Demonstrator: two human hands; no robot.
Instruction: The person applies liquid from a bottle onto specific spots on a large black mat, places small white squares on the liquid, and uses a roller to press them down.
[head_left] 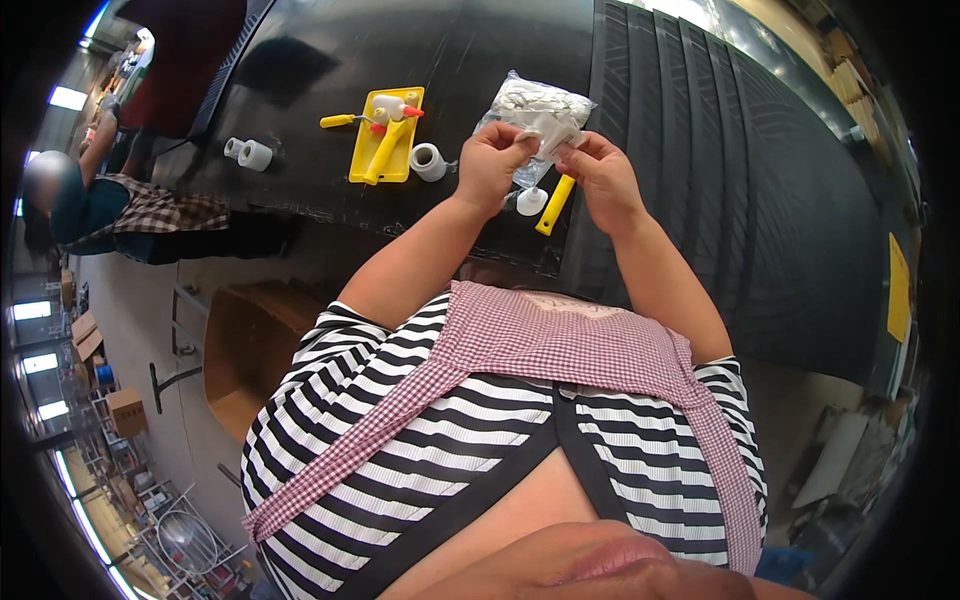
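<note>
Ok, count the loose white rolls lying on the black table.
3 white rolls: two side by side left of the yellow tray, one right of it. The clear bag may hide more.

Both bare forearms reach forward from the lower edge, wrists close together. The left hand [490, 165] is curled, fingertips pinched. The right hand [603, 180] faces it just beside, fingers bent, thumb and forefinger pinching too

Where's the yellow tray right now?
In the head view, the yellow tray lies on the black table, left of the person's left hand, between white tape rolls and a white roll.
</note>
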